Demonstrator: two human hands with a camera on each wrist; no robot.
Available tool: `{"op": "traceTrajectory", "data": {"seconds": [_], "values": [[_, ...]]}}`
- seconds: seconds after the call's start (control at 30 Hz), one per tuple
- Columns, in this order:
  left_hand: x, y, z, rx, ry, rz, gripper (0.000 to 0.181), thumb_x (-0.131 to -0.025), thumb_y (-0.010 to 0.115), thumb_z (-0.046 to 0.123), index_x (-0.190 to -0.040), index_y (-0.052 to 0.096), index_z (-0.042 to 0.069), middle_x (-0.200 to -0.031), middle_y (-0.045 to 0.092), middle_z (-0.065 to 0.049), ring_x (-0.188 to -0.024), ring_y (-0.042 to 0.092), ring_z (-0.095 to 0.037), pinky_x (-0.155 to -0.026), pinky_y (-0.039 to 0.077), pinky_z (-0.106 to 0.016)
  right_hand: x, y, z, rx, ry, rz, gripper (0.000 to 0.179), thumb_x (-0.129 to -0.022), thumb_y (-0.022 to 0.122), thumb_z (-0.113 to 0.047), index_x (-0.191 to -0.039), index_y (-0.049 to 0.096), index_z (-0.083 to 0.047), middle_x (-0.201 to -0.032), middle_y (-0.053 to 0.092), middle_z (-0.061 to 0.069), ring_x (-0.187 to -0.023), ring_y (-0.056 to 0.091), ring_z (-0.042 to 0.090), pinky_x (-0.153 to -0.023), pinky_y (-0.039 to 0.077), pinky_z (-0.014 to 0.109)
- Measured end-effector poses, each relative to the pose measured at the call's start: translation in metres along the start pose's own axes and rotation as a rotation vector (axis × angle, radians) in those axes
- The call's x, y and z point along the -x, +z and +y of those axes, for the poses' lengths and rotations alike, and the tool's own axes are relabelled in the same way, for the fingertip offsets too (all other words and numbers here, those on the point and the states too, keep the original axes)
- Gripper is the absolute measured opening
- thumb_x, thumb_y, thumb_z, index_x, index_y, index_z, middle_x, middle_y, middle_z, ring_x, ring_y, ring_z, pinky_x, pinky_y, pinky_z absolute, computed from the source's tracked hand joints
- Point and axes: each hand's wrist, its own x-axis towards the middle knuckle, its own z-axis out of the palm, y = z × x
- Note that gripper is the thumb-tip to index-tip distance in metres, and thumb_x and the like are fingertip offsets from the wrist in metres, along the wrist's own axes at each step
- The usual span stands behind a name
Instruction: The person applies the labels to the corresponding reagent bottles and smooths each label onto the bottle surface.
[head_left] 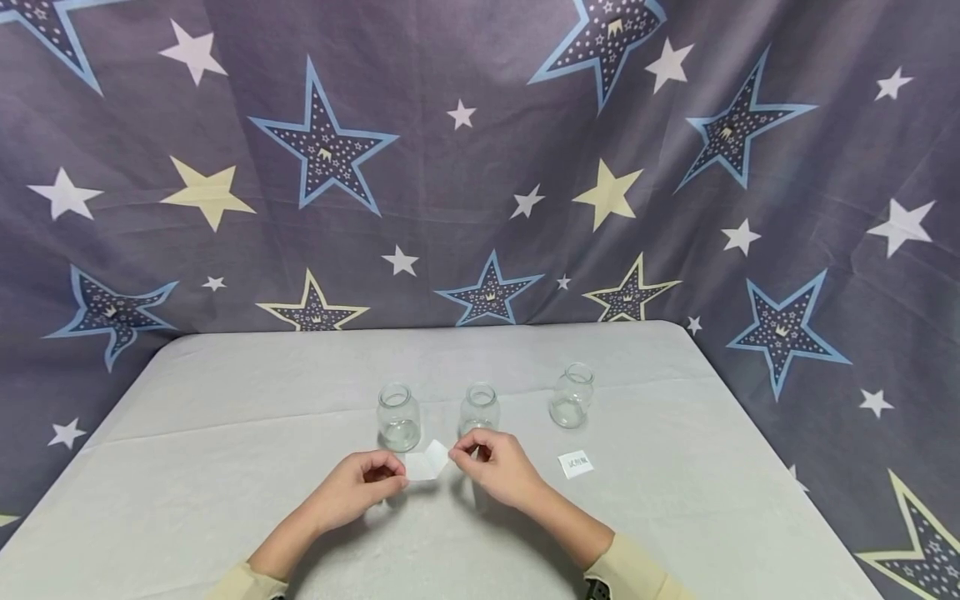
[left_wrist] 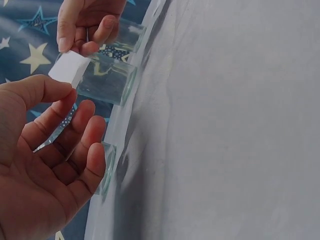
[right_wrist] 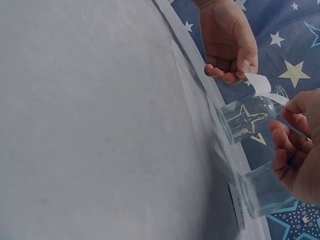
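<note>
A small white paper label [head_left: 424, 467] is stretched between both hands, bent into two flaps. My left hand [head_left: 362, 490] pinches its left end between thumb and index finger, the other fingers loosely curled. The right end is pinched by my right hand [head_left: 501, 468] in the same way. In the right wrist view the label [right_wrist: 259, 84] curls upward near the left fingers. Just behind the paper stands a clear glass jar [head_left: 398, 417]. A second glass jar [head_left: 479, 406] is partly hidden behind my right hand.
A third glass jar [head_left: 572, 396] stands farther right. In front of it lies a white label with dark handwriting [head_left: 576, 464]. A pale cloth covers the table [head_left: 225, 433], and a star-patterned curtain [head_left: 465, 208] hangs along its back and sides.
</note>
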Motion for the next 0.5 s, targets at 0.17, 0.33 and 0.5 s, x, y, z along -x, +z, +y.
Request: {"op": "traceTrajectory", "data": {"seconds": [0.17,0.33,0.5], "values": [[0.0012,-0.0005,-0.0009,0.004,0.005,-0.004,0.015,-0.085,0.065,0.016,-0.087,0.063,0.001,-0.075,0.058,0.0,-0.065,0.051,0.0,-0.059,0.044,-0.018,0.0001,-0.0021,0.0007,-0.02,0.008,0.004,0.008,-0.085,0.066,-0.017,-0.083,0.069,-0.01,-0.068,0.061,0.002,-0.055,0.043,0.0,-0.051,0.036,0.014],[0.0018,-0.0006,-0.0015,0.006,0.006,-0.005,0.015,-0.085,0.065,0.015,-0.088,0.063,0.001,-0.076,0.059,-0.001,-0.065,0.052,0.0,-0.06,0.044,-0.018,0.0008,-0.0047,0.0004,-0.035,0.029,0.004,0.008,-0.085,0.066,-0.017,-0.084,0.069,-0.011,-0.065,0.058,0.0,-0.053,0.043,-0.001,-0.048,0.037,0.015],[0.0015,-0.0003,-0.0016,0.003,0.005,-0.002,0.015,-0.085,0.065,0.015,-0.088,0.063,0.001,-0.076,0.06,-0.003,-0.066,0.052,0.0,-0.061,0.045,-0.018,0.0018,-0.007,0.0018,-0.029,0.045,0.007,0.007,-0.086,0.066,-0.018,-0.084,0.069,-0.012,-0.064,0.056,-0.003,-0.053,0.043,-0.001,-0.048,0.038,0.016]]}}
